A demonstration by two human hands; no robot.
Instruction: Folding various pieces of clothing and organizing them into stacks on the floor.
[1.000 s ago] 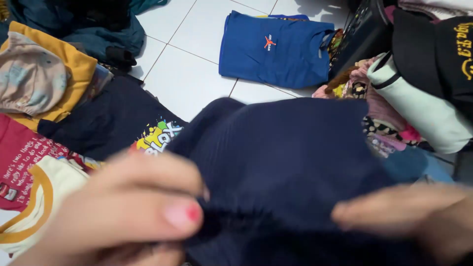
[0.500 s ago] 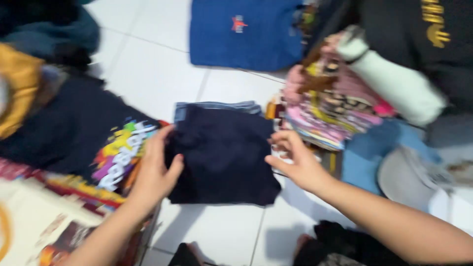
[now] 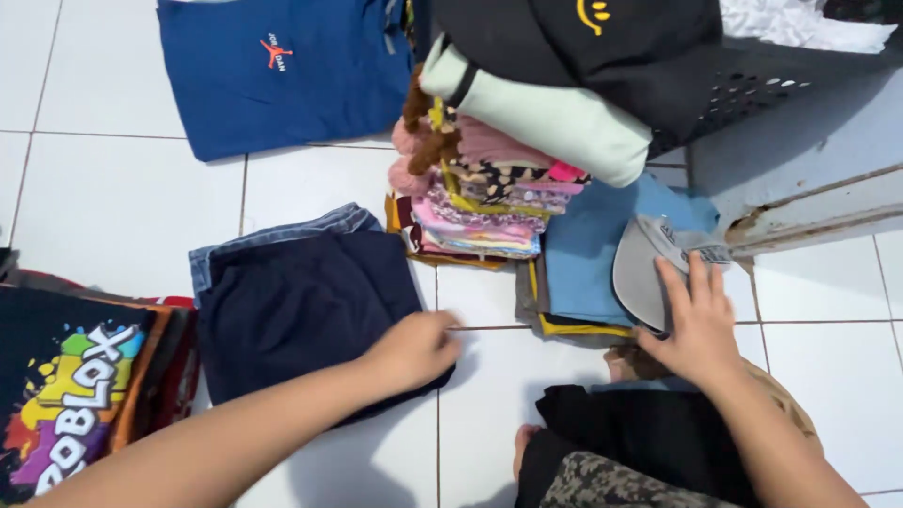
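**Head view: both hands lying on laundry spread over the tiled floor**

Head camera is looking down at a white tiled floor (image 3: 113,207). Nearest, the left forearm is reaching in from the lower left edge, and the left hand (image 3: 411,350) is resting knuckles-up on the near right corner of the folded navy garment (image 3: 306,306), fingers curled loosely and gripping nothing. The garment is lying flat as a neat square, stacked on folded blue jeans (image 3: 273,235) showing along its far and left edges. The right hand (image 3: 698,320) is lying flat, fingers spread wide, touching the grey cap (image 3: 644,273) that is sitting on a light blue garment (image 3: 588,249). Between the hands a black garment (image 3: 640,433) is lying crumpled. Farther off, a stack of patterned clothes (image 3: 484,212) is sitting under a pale green roll (image 3: 541,118), and a blue shirt (image 3: 282,71) is lying at the far edge.
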